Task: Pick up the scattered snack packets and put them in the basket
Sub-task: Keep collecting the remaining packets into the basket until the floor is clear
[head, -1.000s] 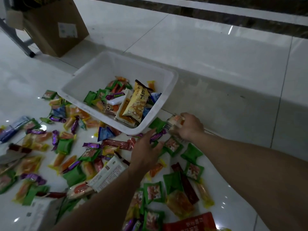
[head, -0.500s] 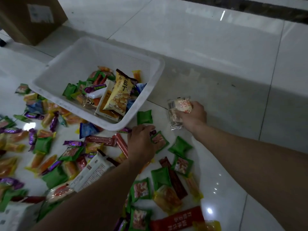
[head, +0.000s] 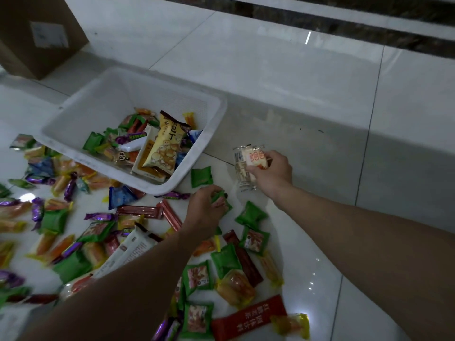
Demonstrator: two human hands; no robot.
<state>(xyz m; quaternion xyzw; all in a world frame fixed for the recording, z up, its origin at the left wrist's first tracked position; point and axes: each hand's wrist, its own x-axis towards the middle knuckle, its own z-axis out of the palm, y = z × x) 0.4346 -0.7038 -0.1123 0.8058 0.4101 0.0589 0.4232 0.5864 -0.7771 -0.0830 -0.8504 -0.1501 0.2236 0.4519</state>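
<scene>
A white plastic basket (head: 211, 134) sits on the tiled floor, holding a yellow bag (head: 165, 148) and several small packets. My right hand (head: 272, 172) holds a clear white-and-orange packet (head: 248, 163) just above the floor, to the right of the basket. My left hand (head: 205, 212) grips a small green packet (head: 221, 201) on the floor below the basket's near corner. Another green packet (head: 202, 177) lies between my hands, beside the basket. Many packets lie scattered around my forearms.
A brown cardboard box (head: 37, 33) stands at the far left. A red bar packet (head: 248, 318) lies near the bottom edge, a white carton (head: 130, 252) by my left forearm. Bare white tiles (head: 320, 94) stretch right and beyond, up to a dark border strip.
My right hand has lifted the clear packet a little. My left hand has curled round the green packet. The view has shifted slightly.
</scene>
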